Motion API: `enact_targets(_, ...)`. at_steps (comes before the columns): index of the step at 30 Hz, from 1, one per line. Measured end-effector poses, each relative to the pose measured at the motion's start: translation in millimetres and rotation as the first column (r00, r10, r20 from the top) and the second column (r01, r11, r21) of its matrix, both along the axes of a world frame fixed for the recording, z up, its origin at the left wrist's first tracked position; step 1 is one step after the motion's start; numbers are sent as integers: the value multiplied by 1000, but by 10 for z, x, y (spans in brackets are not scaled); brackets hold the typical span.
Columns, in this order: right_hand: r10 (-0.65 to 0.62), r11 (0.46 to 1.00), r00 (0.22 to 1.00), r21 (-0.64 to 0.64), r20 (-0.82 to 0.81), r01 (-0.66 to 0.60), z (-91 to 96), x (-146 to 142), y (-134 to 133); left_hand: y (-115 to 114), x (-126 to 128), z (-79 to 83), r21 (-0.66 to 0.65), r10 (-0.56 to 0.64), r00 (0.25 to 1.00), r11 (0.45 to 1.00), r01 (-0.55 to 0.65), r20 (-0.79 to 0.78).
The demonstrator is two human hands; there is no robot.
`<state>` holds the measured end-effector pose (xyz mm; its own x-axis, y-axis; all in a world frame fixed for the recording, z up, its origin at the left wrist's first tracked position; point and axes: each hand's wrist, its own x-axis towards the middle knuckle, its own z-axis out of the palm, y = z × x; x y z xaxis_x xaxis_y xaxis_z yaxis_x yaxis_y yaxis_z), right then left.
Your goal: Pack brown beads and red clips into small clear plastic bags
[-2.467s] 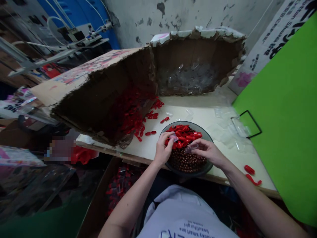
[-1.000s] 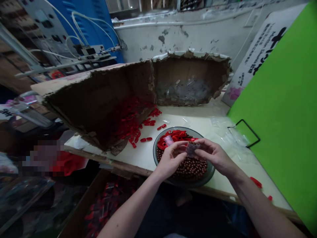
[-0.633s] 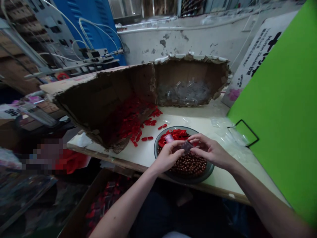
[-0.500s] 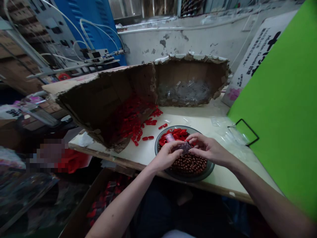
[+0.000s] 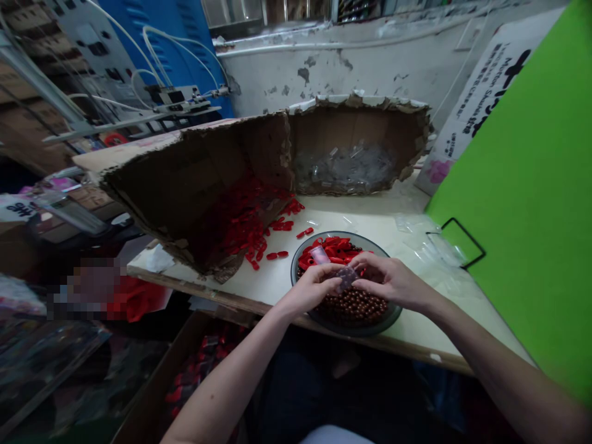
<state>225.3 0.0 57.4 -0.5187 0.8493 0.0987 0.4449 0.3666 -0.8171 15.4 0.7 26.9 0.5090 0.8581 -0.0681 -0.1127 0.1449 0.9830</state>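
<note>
My hands meet above a wide grey glass bowl (image 5: 393, 314) on a pale table top (image 5: 259, 290). My right hand (image 5: 391, 283) pinches a small clear bag (image 5: 346, 279) with dark contents, and my left hand (image 5: 313, 288) touches its other side. A short clear tube with a pink tint (image 5: 319, 254) stands up from my left fingers. Inside the bowl, brown beads (image 5: 354, 306) fill the near part and red plastic pieces (image 5: 329, 250) fill the far part.
An open, torn cardboard box (image 5: 272, 148) stands behind the bowl, with red pieces (image 5: 245, 228) spilling from one side and clear plastic pieces (image 5: 345, 169) in the other. A green board (image 5: 518, 185) rises at the right. Below the table's front edge sits a brown carton (image 5: 152, 388) holding red items.
My hands have moved from the red pieces to just above the beads and come together around the small bag. The view has tilted upward, and the tube now shows at my left fingers.
</note>
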Motion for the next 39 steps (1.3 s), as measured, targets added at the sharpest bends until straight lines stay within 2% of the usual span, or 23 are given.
enact_targets(3, -3, 1000, 1000, -23, 5, 3, -26, 14, 8, 17, -8, -13, -29, -1, 1000, 1000, 1, 8)
enact_targets(12, -81, 988, 995, -133, -53, 73, -273, 197, 18, 28, 28, -184, -167, 73, 989, 985, -52, 129)
enact_targets(16, -104, 985, 994, -141, -41, 97, -283, 233, -36, 9, 68, -183, -211, 155, 962, 972, -107, 226)
enact_targets(18, -92, 987, 996, -136, -10, 90, -289, 247, -66, -7, 86, -148, -197, 181, 947, 972, -131, 264)
enact_targets(21, -72, 995, 992, -58, 104, 78, -316, 281, -81, -28, 121, -79, -109, 149, 949, 986, -123, 276)
enact_targets(25, -158, 987, 973, 39, 168, 153, -335, 338, -46, -39, 191, 0, -14, 195, 940, 980, -199, 281)
enact_targets(27, -175, 984, 970, 41, 169, 171, -327, 364, -21, -43, 229, 26, 18, 164, 935, 984, -179, 313)
enact_targets(34, -262, 962, 937, 140, 231, 234, -365, 429, 55, -77, 292, 96, -3, 140, 912, 989, -151, 385)
enact_targets(37, -290, 955, 942, 113, 170, 274, -317, 416, 26, -84, 288, 121, -12, 143, 910, 989, -151, 389)
enact_targets(39, -299, 953, 953, 60, 39, 297, -216, 392, -23, -87, 278, 128, -22, 144, 918, 989, -146, 370)
